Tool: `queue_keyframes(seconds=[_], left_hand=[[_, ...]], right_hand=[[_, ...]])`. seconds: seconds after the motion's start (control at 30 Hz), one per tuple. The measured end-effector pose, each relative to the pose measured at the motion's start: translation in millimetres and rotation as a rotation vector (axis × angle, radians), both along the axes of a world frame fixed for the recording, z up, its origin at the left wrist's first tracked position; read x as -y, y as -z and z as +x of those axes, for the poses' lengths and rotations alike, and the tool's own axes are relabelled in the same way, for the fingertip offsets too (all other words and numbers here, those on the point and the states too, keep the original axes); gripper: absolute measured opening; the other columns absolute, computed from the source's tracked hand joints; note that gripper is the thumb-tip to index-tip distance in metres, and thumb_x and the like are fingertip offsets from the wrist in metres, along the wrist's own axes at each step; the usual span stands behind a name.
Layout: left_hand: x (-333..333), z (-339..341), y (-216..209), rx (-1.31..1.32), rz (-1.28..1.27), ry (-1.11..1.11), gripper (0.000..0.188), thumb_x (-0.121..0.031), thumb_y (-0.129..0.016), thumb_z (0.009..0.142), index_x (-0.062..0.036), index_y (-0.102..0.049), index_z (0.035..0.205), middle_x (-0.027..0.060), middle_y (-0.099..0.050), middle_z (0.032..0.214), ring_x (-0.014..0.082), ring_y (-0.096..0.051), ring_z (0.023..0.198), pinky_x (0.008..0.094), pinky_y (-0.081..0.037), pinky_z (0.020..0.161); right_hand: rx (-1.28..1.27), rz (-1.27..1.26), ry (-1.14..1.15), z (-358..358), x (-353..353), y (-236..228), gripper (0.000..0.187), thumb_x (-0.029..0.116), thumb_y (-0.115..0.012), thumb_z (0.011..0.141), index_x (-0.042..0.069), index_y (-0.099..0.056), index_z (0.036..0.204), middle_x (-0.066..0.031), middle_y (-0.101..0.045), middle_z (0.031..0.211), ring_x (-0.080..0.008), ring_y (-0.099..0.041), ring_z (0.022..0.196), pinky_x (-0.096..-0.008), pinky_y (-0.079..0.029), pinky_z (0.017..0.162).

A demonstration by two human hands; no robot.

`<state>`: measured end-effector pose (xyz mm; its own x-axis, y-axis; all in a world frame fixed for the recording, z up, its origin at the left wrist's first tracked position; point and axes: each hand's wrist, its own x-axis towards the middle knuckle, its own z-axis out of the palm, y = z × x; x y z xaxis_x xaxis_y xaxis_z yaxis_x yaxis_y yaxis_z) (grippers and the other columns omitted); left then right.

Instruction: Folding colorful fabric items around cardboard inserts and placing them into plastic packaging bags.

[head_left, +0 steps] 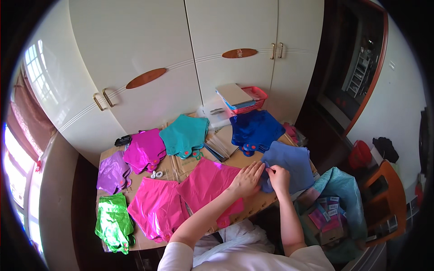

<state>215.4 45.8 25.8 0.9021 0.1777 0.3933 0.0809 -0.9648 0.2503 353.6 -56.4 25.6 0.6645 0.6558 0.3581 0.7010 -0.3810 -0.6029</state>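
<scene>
A pile of light-blue, star-shaped foil balloons (pixel 289 165), uninflated, lies at the table's right end. My left hand (pixel 247 179) is stretched flat, fingers side by side, over the pile's left edge. Just right of it, my right hand (pixel 278 177) has its fingers closed in a pinch on the light-blue foil; the exact grip is partly hidden. Beneath my left forearm lies a pink foil balloon pile (pixel 205 185), with another pink pile (pixel 153 205) to its left. Behind my hands is a dark-blue pile (pixel 257 130) with small red spots on its lower tabs.
Teal (pixel 183 132), magenta (pixel 143 149), purple (pixel 111 171) and green (pixel 113 221) foil piles line the cardboard-covered table. Cards (pixel 221 144) and a red basket (pixel 255 97) sit at the back. A bag of packets (pixel 327 214) and an orange chair (pixel 391 198) stand right.
</scene>
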Motion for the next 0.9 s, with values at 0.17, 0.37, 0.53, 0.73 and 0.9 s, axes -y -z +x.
queue_keyframes(seconds=[0.17,0.37,0.53,0.73,0.9], left_hand=[[-6.8,13.2,12.7,-0.059,0.134,0.178,0.071,-0.034,-0.063,0.076,-0.0014,-0.041,0.135,0.0187,-0.039,0.143,0.0310,-0.034,0.136,0.0480,-0.028,0.110],[-8.1,5.5,20.7,-0.110,0.089,0.155,0.073,-0.044,-0.061,0.076,-0.0022,-0.044,0.134,0.0193,-0.041,0.142,0.0305,-0.038,0.133,0.0470,-0.026,0.110],[-7.1,6.3,22.2,-0.131,0.106,0.171,0.079,-0.050,-0.058,0.078,-0.0014,-0.039,0.138,0.0195,-0.038,0.144,0.0309,-0.035,0.136,0.0492,-0.023,0.111],[-3.3,4.8,19.6,-0.193,0.134,0.145,0.087,-0.057,-0.058,0.077,-0.0008,-0.036,0.140,0.0195,-0.036,0.146,0.0313,-0.033,0.137,0.0499,-0.022,0.112],[-3.1,6.2,20.2,-0.172,0.130,0.148,0.090,-0.059,-0.060,0.075,-0.0001,-0.037,0.138,0.0191,-0.036,0.146,0.0308,-0.032,0.137,0.0486,-0.023,0.112]], right_hand=[[-0.472,0.347,0.028,32.5,9.6,26.7,0.020,0.016,-0.068,0.083,-0.003,-0.065,0.082,-0.0097,-0.064,0.070,-0.0181,-0.059,0.062,-0.0318,-0.046,0.061],[-0.976,1.099,0.353,76.4,44.5,-9.4,0.020,0.021,-0.065,0.089,0.003,-0.059,0.095,-0.0023,-0.058,0.092,-0.0137,-0.052,0.086,-0.0307,-0.042,0.079],[0.004,1.321,0.385,129.7,92.0,-67.1,0.016,0.016,-0.056,0.096,0.000,-0.054,0.096,-0.0046,-0.059,0.086,-0.0111,-0.054,0.078,-0.0245,-0.045,0.073],[0.487,0.584,0.138,110.0,-11.7,-127.3,0.017,0.019,-0.060,0.091,0.007,-0.059,0.103,-0.0160,-0.066,0.082,-0.0317,-0.068,0.075,-0.0393,-0.053,0.064],[0.753,0.316,-0.488,92.6,-105.2,-68.7,0.002,0.013,-0.057,0.084,0.013,-0.056,0.086,-0.0086,-0.059,0.074,-0.0285,-0.062,0.069,-0.0407,-0.049,0.058]])
